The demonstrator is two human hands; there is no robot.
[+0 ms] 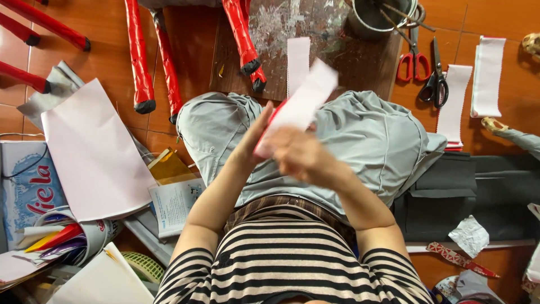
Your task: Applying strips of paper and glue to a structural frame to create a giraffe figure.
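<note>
Two bare forearms, raised from striped short sleeves, converging above the lap at centre frame. Left hand: open-palmed, fingers extended upward and pressed flat along one edge of what it holds. Right hand: blurred by motion, fingers curled and closed in a pinch just beside the left, wrist bent inward.

White paper strip (red-edged) — red-handled scissors, black-and-white striped shirt, grey trousers.
</note>
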